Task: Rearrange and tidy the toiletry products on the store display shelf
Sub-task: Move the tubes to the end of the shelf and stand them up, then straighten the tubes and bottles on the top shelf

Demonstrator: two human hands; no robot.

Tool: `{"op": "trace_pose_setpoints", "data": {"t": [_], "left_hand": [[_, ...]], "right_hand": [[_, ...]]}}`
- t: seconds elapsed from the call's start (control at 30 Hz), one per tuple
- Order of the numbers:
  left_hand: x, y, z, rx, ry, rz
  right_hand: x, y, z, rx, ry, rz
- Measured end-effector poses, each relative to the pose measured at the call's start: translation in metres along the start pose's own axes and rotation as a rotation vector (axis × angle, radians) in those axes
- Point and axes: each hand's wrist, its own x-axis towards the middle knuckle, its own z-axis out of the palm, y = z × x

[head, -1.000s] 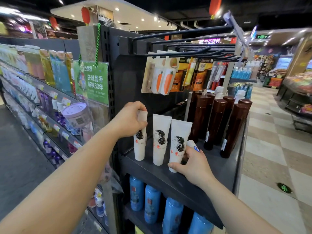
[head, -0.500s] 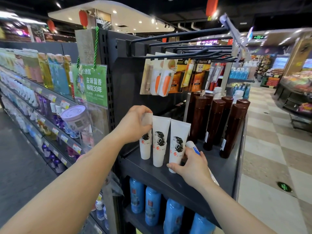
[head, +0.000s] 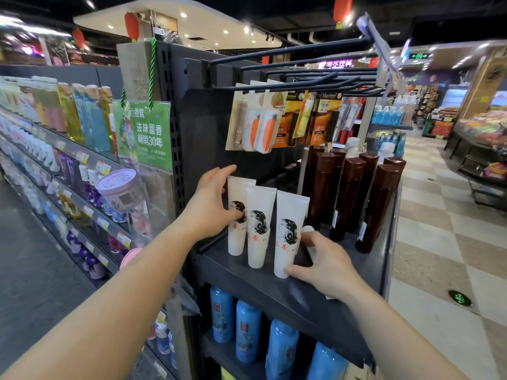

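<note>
Between the person's two hands, three white tubes stand cap-down in a row on the dark shelf (head: 343, 272). Her left hand (head: 211, 204) cups the left tube (head: 238, 215), thumb on its front and fingers reaching behind its top. The middle tube (head: 259, 226) stands just beside it. Her right hand (head: 326, 264) touches the base of the right tube (head: 288, 234) with its thumb while the fingers curl round a small white bottle (head: 308, 233). Beyond the right hand stand brown bottles (head: 348, 198); below it, blue bottles (head: 248, 330)
</note>
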Motion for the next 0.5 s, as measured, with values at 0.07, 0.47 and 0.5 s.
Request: {"op": "trace_pose_setpoints", "data": {"t": [0.07,0.47,0.5], "left_hand": [[-0.004,-0.002,0.000,0.020,0.025,0.001],[-0.024,0.020,0.005,0.136,0.229,0.071],[-0.026,0.023,0.005,0.147,0.225,0.074]], "right_hand": [[0.000,0.012,-0.009,-0.162,-0.053,0.093],[0.000,0.034,-0.010,-0.162,-0.152,0.199],[-0.001,0.035,-0.013,-0.150,-0.187,0.196]]}}
